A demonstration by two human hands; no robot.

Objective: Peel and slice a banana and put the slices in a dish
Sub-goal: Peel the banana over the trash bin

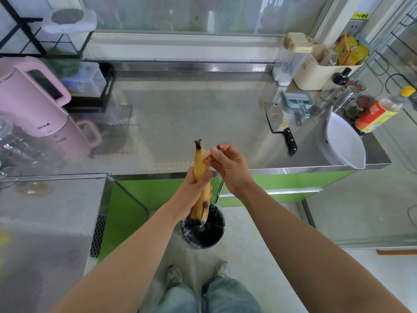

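Banana [200,168] is upright, stem end up. We're holding it off the front edge of the worktop [191,114], directly above the lined bin [203,231] on the floor. Our read: that way the peel drops into the liner, not onto the steel.

Left hand [194,190] is wrapped round the lower-middle of the fruit with the fingers curled on it, acting as the anchor. Right hand [228,163] is pinched on a flap of peel [208,155] just below the stem, drawn slightly off to the right.

Only the top is split and the skin below is intact, so we judge peeling has barely begun.

Cleaver [278,124] lies flat on the worktop to the right, handle toward us. White dish [345,143] sits near it at the right front corner. Both are well apart from the hands, probably staged for slicing.

The bottom end looks dark and bruised, likely soft, so we'd go easy on the left-hand squeeze.
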